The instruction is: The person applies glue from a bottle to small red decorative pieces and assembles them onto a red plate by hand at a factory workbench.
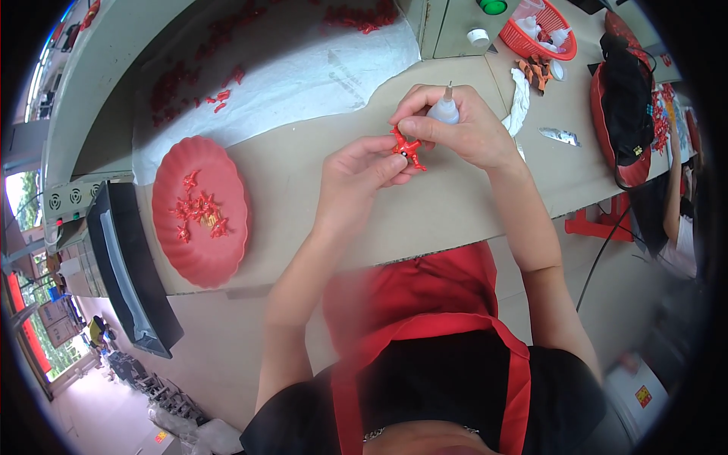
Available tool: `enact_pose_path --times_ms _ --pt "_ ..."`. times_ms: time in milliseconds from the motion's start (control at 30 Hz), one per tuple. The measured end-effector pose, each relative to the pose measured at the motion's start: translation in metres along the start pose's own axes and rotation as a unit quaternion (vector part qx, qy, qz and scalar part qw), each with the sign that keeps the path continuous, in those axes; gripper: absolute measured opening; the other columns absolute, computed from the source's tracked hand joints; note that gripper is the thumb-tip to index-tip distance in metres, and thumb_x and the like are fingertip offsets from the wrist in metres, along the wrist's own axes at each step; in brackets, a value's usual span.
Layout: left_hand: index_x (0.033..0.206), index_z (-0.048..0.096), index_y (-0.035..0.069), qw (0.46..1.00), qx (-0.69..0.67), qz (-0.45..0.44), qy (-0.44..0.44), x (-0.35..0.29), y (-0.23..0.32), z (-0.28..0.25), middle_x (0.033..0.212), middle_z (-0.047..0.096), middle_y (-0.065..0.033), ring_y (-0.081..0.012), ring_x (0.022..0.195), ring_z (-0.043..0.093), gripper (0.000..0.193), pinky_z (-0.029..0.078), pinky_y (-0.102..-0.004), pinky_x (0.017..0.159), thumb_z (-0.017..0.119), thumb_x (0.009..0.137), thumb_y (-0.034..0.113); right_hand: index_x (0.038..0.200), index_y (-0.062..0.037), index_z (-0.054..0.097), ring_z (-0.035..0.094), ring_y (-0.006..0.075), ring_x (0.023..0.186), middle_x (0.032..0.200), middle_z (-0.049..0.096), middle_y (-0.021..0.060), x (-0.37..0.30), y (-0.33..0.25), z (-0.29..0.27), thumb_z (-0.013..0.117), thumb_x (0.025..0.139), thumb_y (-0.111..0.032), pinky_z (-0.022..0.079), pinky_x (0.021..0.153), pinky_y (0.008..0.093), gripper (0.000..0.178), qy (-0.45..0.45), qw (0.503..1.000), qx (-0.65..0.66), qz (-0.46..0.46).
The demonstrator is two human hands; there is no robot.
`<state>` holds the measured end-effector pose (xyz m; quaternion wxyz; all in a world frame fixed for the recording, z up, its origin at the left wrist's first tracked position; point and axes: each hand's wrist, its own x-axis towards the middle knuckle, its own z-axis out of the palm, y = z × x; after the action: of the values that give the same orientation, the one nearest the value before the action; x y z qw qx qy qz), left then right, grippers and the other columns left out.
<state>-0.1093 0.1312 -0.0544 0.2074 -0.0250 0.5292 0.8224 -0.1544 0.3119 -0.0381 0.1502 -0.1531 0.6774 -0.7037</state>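
Note:
Between both hands, over the bench, is a small glossy red figurine (407,152) with short limbs sticking out and a small dark and white spot. My left hand (353,171) pinches it between thumb and fingers. The thumb and fingertips of my right hand (481,133) press on the upper end of the same figurine. Tucked in that right hand is a small translucent bottle (445,114) with a thin needle tip pointing up, away from me. A pinkish-red scalloped plate (235,246) lies left of my hands, carrying several similar red figurines (199,206).
White sheeting (303,95) with scattered red pieces (221,98) covers the back left of the bench (296,174). At the back right stand a red basket (570,51) of bottles, orange-brown pieces (535,74) and crumpled white tissue (519,102). A black bag (628,106) lies far right.

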Motion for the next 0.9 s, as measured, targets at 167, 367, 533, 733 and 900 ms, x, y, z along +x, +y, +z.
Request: enact_pose_path --times_ms 167,367,533,733,900 --pt "0.102 0.059 -0.001 0.999 -0.026 0.026 0.024 0.001 -0.004 -0.001 0.095 0.065 -0.0111 -0.0191 0.083 0.065 0.017 0.054 -0.0296 0.074 0.057 0.085 0.001 0.092 -0.0027 0.064 0.053 0.0072 0.068 0.078 0.06 0.0002 -0.002 -0.007 0.003 0.066 0.08 -0.009 0.043 0.059 0.0218 0.013 0.051 0.998 0.031 0.03" --pt "0.101 0.06 0.002 0.985 -0.041 0.103 0.129 0.004 -0.009 0.0 0.094 0.065 -0.0067 -0.0152 0.083 0.061 0.015 0.05 -0.03 0.074 0.058 0.086 0.004 0.092 0.0 0.063 0.054 0.0071 0.072 0.083 0.061 0.001 -0.004 -0.002 0.017 0.072 0.074 -0.006 0.045 0.07 0.0208 0.021 0.049 0.985 -0.16 -0.034" --pt "0.108 0.059 0.002 0.99 -0.07 0.039 0.116 0.002 -0.003 -0.004 0.095 0.064 -0.0063 -0.0145 0.084 0.06 0.022 0.049 -0.0288 0.069 0.057 0.087 0.004 0.091 -0.0013 0.065 0.058 0.0117 0.077 0.085 0.064 0.0047 -0.004 0.005 0.026 0.072 0.072 -0.01 0.046 0.072 0.024 0.022 0.108 0.984 -0.141 -0.019" --pt "0.11 0.057 -0.002 0.974 0.059 0.16 0.151 0.0 0.005 0.005 0.092 0.063 -0.0073 -0.0133 0.086 0.06 0.025 0.05 -0.0268 0.071 0.056 0.085 0.0 0.089 -0.0007 0.064 0.059 0.0129 0.077 0.084 0.063 0.0045 -0.007 -0.003 0.025 0.066 0.072 -0.005 0.046 0.071 0.0244 0.017 0.121 0.983 -0.136 -0.006" --pt "0.106 0.058 -0.004 0.966 0.096 0.186 0.152 -0.002 0.008 0.001 0.089 0.06 -0.0072 -0.012 0.082 0.059 0.025 0.051 -0.0242 0.07 0.058 0.081 -0.007 0.087 0.0029 0.061 0.054 0.0079 0.076 0.083 0.059 0.002 -0.007 -0.005 0.026 0.062 0.073 0.003 0.044 0.069 0.0214 0.015 0.093 0.981 -0.16 -0.05"
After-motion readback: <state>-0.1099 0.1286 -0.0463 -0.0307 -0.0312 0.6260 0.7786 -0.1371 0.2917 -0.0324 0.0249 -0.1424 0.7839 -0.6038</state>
